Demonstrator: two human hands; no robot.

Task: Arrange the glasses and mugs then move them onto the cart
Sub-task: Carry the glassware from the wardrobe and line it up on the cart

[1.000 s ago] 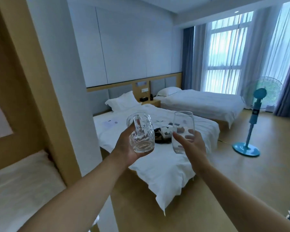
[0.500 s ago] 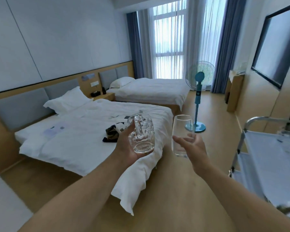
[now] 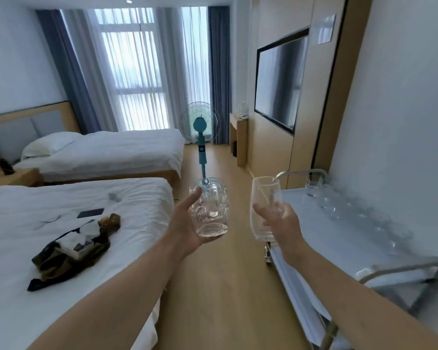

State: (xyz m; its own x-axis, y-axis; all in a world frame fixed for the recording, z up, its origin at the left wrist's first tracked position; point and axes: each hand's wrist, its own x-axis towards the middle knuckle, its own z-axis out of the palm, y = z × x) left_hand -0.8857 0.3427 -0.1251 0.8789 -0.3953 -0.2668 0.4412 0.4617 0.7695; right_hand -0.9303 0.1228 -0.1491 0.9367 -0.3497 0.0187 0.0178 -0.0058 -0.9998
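Two pieces mid-carry: left hand [image 3: 187, 223] wrapped round the mug [image 3: 210, 208], right hand [image 3: 279, 218] round the glass [image 3: 264, 205], held beside the cart [image 3: 313, 223]. Next I'd guess: set both by the glasses there.

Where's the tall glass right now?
The tall glass is in the right hand, held upright in mid-air just left of the cart, with the mug on its left.
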